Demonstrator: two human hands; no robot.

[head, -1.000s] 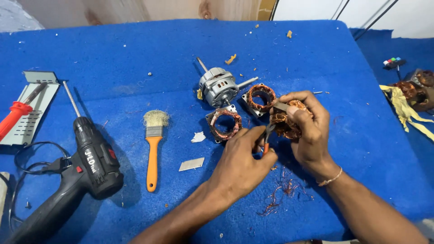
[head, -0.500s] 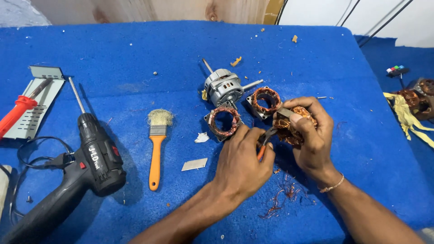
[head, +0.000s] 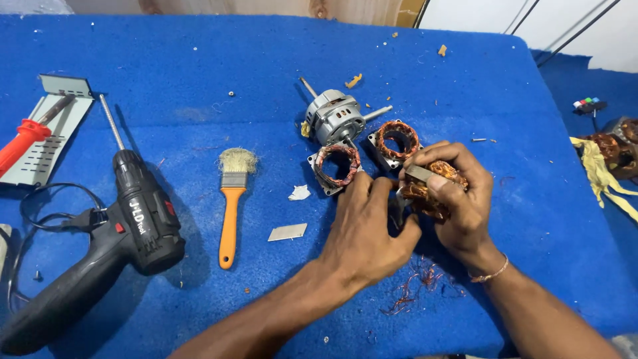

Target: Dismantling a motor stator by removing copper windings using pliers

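A: Start with the biggest things. What lies on the blue table (head: 199, 60)?

B: A black drill (head: 126, 233) at eight o'clock, its long bit pointing to eleven. Beside it, toward the centre, an orange-handled brush (head: 230, 209), bristles up. At ten o'clock, a red-handled screwdriver (head: 23, 143) rests on a grey slotted plate (head: 40, 136).

A: And near the hands?

B: A grey motor body (head: 334, 119) with its shaft sits at twelve o'clock of them. Two stators with copper windings (head: 337, 165) (head: 397, 139) lie just below it, close together.

A: What do the hands hold?

B: The right hand (head: 458, 199) is curled tight round a third wound stator (head: 428, 193), held just above the table at three o'clock of the left hand. The left hand (head: 369, 233) is closed too, fingers pinched on a thin tool (head: 397, 207) whose tip meets the windings; I can't tell its kind.

A: How would one do this well?

B: In my judgement, keep the stator braced firmly, work the tip under a few strands at a time, and lever away from the holding fingers.

A: Smallest bits?

B: Loose copper wire scraps (head: 415, 292) at six o'clock of the hands, and a grey metal strip (head: 287, 232) near the brush.
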